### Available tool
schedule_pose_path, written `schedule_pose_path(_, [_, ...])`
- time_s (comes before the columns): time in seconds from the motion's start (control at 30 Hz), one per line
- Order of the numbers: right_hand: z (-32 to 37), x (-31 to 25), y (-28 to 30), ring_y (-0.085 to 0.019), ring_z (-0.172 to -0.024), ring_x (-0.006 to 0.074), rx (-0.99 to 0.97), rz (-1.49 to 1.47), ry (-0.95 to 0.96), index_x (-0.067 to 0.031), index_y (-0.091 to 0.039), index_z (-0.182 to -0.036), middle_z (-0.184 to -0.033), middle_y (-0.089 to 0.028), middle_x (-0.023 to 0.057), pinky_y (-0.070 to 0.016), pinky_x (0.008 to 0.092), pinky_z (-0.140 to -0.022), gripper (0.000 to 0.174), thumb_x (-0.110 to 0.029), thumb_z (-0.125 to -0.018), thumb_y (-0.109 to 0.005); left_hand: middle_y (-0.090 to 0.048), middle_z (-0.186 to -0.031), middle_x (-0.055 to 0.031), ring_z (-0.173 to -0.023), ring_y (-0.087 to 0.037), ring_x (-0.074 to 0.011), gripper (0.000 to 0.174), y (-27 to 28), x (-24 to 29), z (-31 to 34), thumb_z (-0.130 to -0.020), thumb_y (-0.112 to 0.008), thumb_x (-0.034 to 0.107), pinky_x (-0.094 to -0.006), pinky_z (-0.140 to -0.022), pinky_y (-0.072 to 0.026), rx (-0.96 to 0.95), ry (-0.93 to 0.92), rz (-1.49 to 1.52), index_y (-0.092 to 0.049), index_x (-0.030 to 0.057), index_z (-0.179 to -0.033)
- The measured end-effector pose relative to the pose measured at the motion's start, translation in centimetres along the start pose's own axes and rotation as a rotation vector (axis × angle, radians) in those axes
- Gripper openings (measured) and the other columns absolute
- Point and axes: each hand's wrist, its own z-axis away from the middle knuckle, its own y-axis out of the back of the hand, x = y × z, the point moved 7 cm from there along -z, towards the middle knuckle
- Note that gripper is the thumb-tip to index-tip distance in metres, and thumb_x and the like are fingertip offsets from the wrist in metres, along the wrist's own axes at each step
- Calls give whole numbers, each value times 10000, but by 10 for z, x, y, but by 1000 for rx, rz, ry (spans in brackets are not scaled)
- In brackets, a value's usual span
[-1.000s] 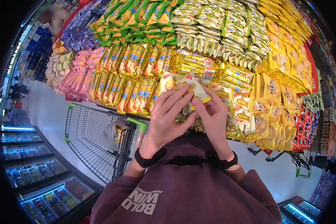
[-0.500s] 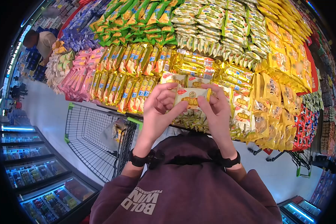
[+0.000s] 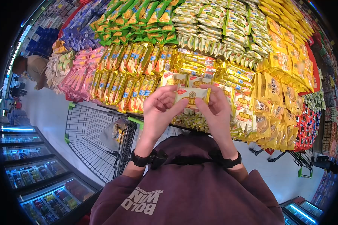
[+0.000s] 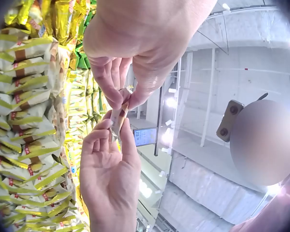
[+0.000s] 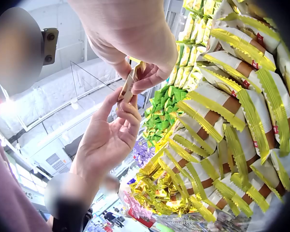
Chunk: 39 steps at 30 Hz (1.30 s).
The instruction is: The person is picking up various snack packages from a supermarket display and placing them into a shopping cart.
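Note:
In the head view, a small white snack packet with yellow crimped ends and a red mark is held up over the display, its printed front toward the face. My left hand pinches one end between thumb and fingers. At the other end, my right hand grips it the same way, thumb on the front. Both wrist views show the packet edge-on between the fingertips of the two hands. Similar white packets lie just beyond and to the right of the hands.
Stacked snacks fill the display: gold packs, green bags, pink packs and yellow bags. A wire shopping cart holding a plastic bag stands at left. Another person bends by the display's far left.
The packet turned from a tilted position, partly covered by my left fingers, to face up toward the head. My left hand moved back to its end. The person at far left came into clearer view.

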Motion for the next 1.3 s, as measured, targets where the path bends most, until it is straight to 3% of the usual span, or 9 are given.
schedule_pose_path(0.2, [0,0,0,-585,-1023,113,-2,-5,3,-14,-469,-1218,-1122,-632,100,-479,252,-865,354,-41,-902,-626,-626,-863,-28,-730,-599,-66,366,0,-1,1,-816,-684,-63,-207,-578,-483,-9,-18,-3,-552,-23,-1154])
schedule_pose_path(0.4, [3,3,0,-596,-987,110,-11,11,18,-25,-461,-1232,-1109,-638,101,-487,241,-822,381,-58,-897,-640,-590,-764,23,-653,-549,-14,389,4,-7,0,-819,-688,-61,-179,-559,-492,-18,-76,-19,-561,0,-1182])
schedule_pose_path(0.5, [10,5,1,-609,-959,116,-17,81,-97,-35,-483,-1218,-1074,-647,104,-490,245,-789,418,-114,-865,-693,-553,-725,54,-647,-528,1,353,1,-8,1,-852,-665,-30,-181,-539,-485,-32,49,-81,-573,29,-1188])
schedule_pose_path(0.6, [12,2,2,-619,-943,138,17,430,203,-44,-528,-1177,-1034,-652,92,-490,274,-776,436,-166,-817,-742,-520,-693,76,-631,-510,11,325,1,-9,2,-873,-649,-4,-184,-526,-482,-82,60,-150,-581,39,-1188])
schedule_pose_path(0.63, [12,-4,0,-613,-952,193,47,500,331,-57,-583,-1109,-992,-646,78,-478,330,-802,440,-202,-750,-792,-490,-667,78,-601,-500,9,298,2,-10,2,-877,-643,-2,-182,-519,-471,-53,88,-152,-583,29,-1167])
schedule_pose_path(0.73, [14,-28,-12,-586,-965,246,-69,805,587,-75,-611,-1070,-992,-638,72,-455,367,-842,421,-205,-719,-804,-508,-657,62,-579,-514,-4,269,8,-18,1,-887,-636,9,-180,-517,-456,-59,51,-139,-581,21,-1150])
schedule_pose_path(0.93, [8,-17,-3,-562,-976,272,-139,880,531,-79,-615,-1052,-1022,-632,70,-437,381,-865,371,-204,-742,-777,-613,-711,-6,-594,-578,-48,257,5,-33,4,-914,-618,52,-193,-523,-450,-61,123,-111,-567,15,-1163])
schedule_pose_path(1.17, [4,-15,14,-559,-1034,274,-65,1126,513,-70,-624,-1042,-1071,-651,65,-413,381,-896,331,-170,-756,-757,-625,-694,-88,-554,-557,-66,219,1,-5,6,-876,-650,50,-245,-494,-439,-36,-176,-698,-626,-11,-1085])
schedule_pose_path(1.3, [3,-13,14,-557,-1033,262,-51,1157,557,-76,-643,-1006,-1090,-646,52,-410,376,-896,287,-169,-757,-750,-653,-713,-58,-571,-551,-66,172,-8,-5,6,-861,-664,47,-227,-531,-452,-44,-252,-722,-684,4,-1026])
